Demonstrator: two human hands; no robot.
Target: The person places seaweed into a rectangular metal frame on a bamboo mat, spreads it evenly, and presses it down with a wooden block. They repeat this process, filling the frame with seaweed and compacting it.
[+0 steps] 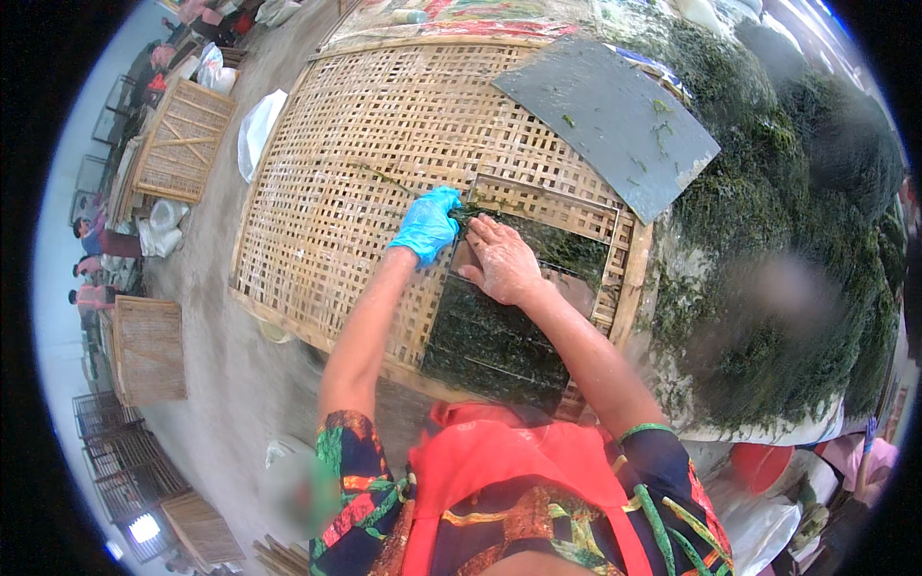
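Note:
My left hand (pixel 430 225), in a blue glove, has its fingers curled at the upper left corner of a thin rectangular frame (pixel 547 189), against strands of dark green seaweed. My bare right hand (pixel 500 263) lies palm down with fingers extended on the seaweed just beside it. Inside the frame, a strip of seaweed (pixel 569 248) spreads to the right of my fingers. Nearer my body lies a flat, dark sheet of seaweed (pixel 497 338) crossed by thin lines. All this rests on a woven bamboo rack (pixel 346 144).
A grey board (pixel 612 122) with seaweed scraps overlaps the rack's far right corner. A large heap of seaweed (pixel 778 288) rises at the right. More bamboo racks (pixel 184 140) and several people stand at the far left. A person in pink (pixel 864 461) is at lower right, near a red basin (pixel 761 466).

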